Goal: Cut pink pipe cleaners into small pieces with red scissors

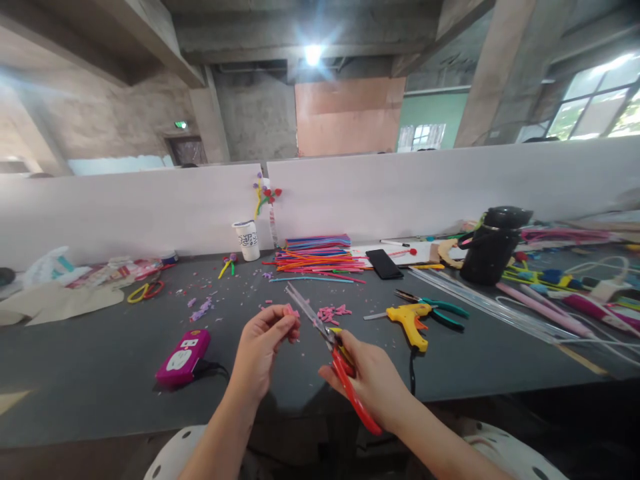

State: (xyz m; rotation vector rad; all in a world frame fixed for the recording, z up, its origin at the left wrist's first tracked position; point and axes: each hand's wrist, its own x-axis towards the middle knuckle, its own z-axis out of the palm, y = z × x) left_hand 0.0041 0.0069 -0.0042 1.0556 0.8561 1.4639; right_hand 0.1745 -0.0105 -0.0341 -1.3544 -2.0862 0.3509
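My right hand (373,380) grips a pair of scissors (345,380) with red and yellow handles, its blades pointing up and left, slightly parted. Close to the blades, my left hand (267,343) pinches a small pink piece (291,311), probably cut from a fuzzy stem; the fingers cover part of it. On the dark table just beyond lies a small heap of short pink pieces (334,313). Farther back is a stack of colourful pipe cleaners (320,257). Short purple bits (201,309) are scattered to the left.
A yellow glue gun (410,324) and teal-handled pliers (445,312) lie right of my hands. Behind them are a black phone (384,264) and a black thermos jug (493,247). At left sits a magenta box (184,358) with a cord; a white cup (246,241) stands near the partition (140,207).
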